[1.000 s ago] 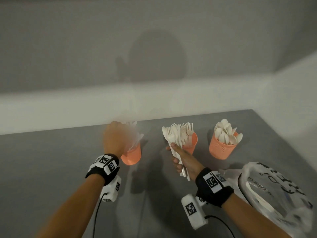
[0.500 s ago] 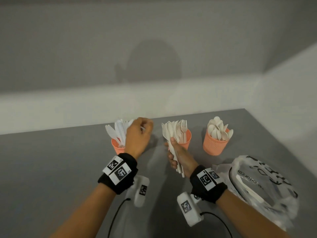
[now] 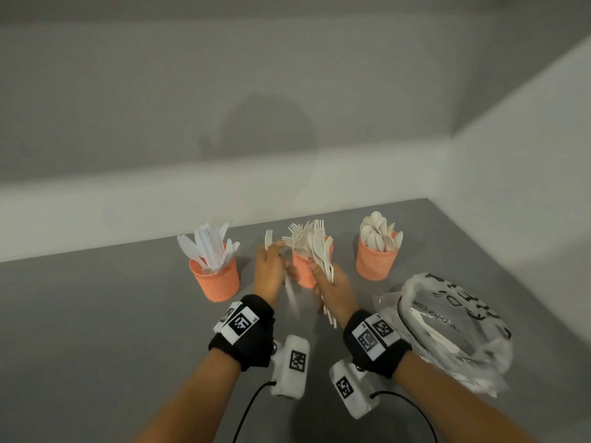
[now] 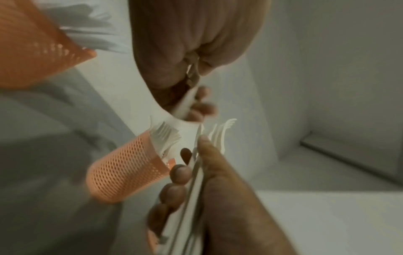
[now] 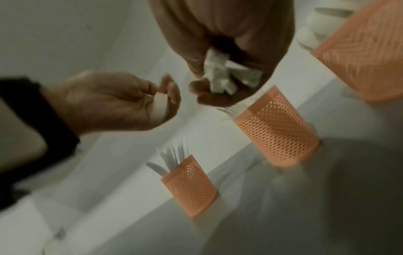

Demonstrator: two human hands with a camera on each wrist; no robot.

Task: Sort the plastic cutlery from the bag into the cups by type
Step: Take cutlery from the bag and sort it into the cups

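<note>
My right hand [image 3: 332, 284] grips a bunch of forks [image 3: 315, 247], my left hand [image 3: 270, 270] pinches what looks like one fork [image 3: 268, 239], so I should drop it tines-up into the middle cup [image 3: 302, 273].

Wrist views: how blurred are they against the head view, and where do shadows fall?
Head view: mostly sharp, though the piece of cutlery the left hand holds smears; a soft shadow sits on the back wall. Left wrist view: heavy motion blur on the knife cup. Right wrist view: spoon cup smeared, fork cup clearer.
</note>
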